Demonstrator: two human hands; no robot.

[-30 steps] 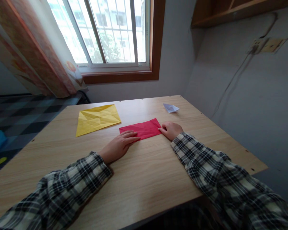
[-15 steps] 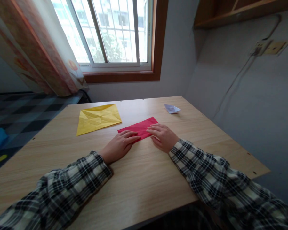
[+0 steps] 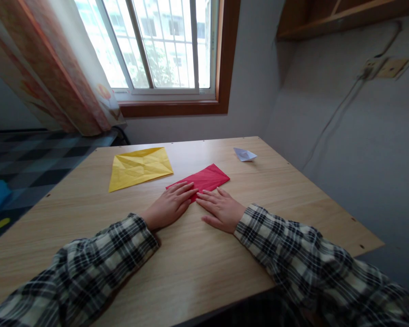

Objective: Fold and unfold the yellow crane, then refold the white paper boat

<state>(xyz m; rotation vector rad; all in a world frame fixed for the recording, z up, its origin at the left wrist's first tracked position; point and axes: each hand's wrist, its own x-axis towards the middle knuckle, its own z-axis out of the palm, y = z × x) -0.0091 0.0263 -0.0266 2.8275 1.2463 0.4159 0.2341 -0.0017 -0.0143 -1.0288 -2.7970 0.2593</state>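
You pressed both flat, open hands, left (image 3: 168, 206) and right (image 3: 218, 210), on the red paper's (image 3: 206, 178) near edge, mid-frame; neither gripped it.

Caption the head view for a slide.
Both hands, left hand and right hand, press flat on folded red paper on wooden table.

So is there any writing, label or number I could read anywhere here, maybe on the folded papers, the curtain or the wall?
None can be read.
Folded red paper sheet under both hands: plain.
Creased yellow paper square: plain.
Small white folded paper boat: plain.
Patterned orange curtain: pictures only, no letters.
Beige wall socket plate: too blurred to tell.
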